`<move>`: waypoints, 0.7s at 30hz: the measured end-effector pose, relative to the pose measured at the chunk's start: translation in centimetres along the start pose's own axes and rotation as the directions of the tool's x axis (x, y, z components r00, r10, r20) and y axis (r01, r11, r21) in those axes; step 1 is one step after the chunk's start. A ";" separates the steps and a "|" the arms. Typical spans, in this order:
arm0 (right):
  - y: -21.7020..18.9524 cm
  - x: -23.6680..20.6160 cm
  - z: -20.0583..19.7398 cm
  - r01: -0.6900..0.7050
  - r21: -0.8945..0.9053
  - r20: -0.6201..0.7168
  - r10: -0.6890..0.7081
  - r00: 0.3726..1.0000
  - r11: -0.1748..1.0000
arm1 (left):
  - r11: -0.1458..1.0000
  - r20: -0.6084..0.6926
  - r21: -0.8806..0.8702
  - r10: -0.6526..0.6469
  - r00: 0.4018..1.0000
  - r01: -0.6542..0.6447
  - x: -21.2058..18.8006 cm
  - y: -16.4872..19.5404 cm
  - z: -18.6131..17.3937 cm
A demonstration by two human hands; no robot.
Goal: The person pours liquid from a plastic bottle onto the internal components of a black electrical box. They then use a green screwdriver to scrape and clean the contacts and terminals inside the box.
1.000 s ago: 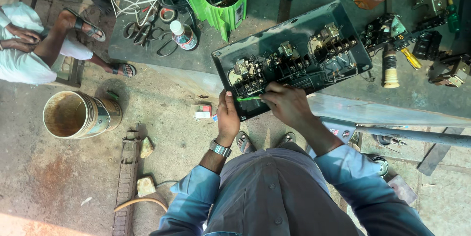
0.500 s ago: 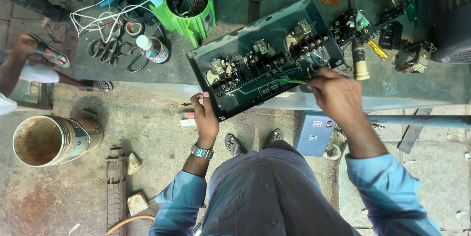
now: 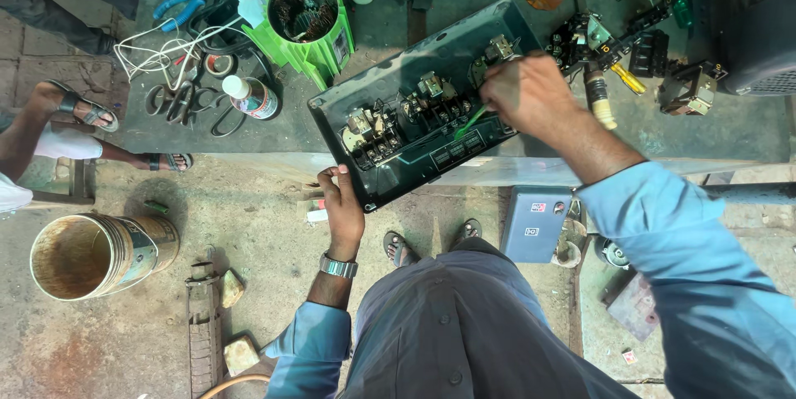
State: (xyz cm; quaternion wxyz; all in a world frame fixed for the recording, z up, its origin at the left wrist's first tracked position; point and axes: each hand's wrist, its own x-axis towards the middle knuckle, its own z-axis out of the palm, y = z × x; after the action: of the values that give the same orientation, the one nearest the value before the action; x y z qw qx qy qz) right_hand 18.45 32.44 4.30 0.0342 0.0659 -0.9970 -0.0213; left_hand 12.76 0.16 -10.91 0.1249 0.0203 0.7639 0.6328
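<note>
Overhead view of a person working at a ledge. The left hand (image 3: 342,204) grips the near corner of a black open box (image 3: 390,183) that holds electrical switch parts; its fingers are curled over the rim and the thumb lies along the outer wall, so the hand is closed on the box edge. A metal wristwatch (image 3: 338,266) sits on that wrist. The right hand (image 3: 531,96) reaches into the far end of the box with its fingers bent into a loose fist; it has hold of a thin green wire (image 3: 469,122) that runs down from under the fingers to the row of parts in the middle of the box. Whether the fingertips also touch the parts beneath cannot be told, since the hand hides them.

The box lies tilted across the grey ledge (image 3: 730,129), one corner overhanging the ground. Behind it stand a green motor housing (image 3: 308,26) and a small white-capped bottle (image 3: 251,96). To the right of the box lie a yellow-handled screwdriver (image 3: 628,78) and loose switch blocks (image 3: 688,88). On the ground at left stands a rusty open can (image 3: 95,254). Another person's sandalled foot (image 3: 79,104) shows at far left.
</note>
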 end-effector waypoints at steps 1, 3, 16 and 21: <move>0.4 -0.1 -0.1 -0.027 0.000 0.025 0.027 0.999 1.000 | 1.000 0.005 0.001 -0.007 1.000 0.007 0.0 0.0 0.0; 1.1 -0.3 -0.1 -0.111 -0.078 0.131 0.121 0.984 0.991 | 0.999 -0.002 0.013 0.043 0.999 -0.043 0.0 0.1 0.0; 2.7 -3.1 -1.9 -0.132 -0.133 0.088 0.144 0.986 0.982 | 0.993 -0.158 -0.027 0.106 0.982 -0.111 0.3 0.5 1.0; 2.0 -6.1 -5.1 -0.464 0.287 0.103 0.455 0.885 0.838 | 0.997 -0.183 0.025 -0.064 0.981 0.070 0.6 0.8 1.2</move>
State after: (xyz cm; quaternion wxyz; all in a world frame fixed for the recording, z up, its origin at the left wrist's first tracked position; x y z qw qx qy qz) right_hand 24.57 35.02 9.13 0.0123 -0.1710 -0.9752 0.1398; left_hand 12.38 1.58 -10.44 0.0756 -0.0614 0.7822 0.6154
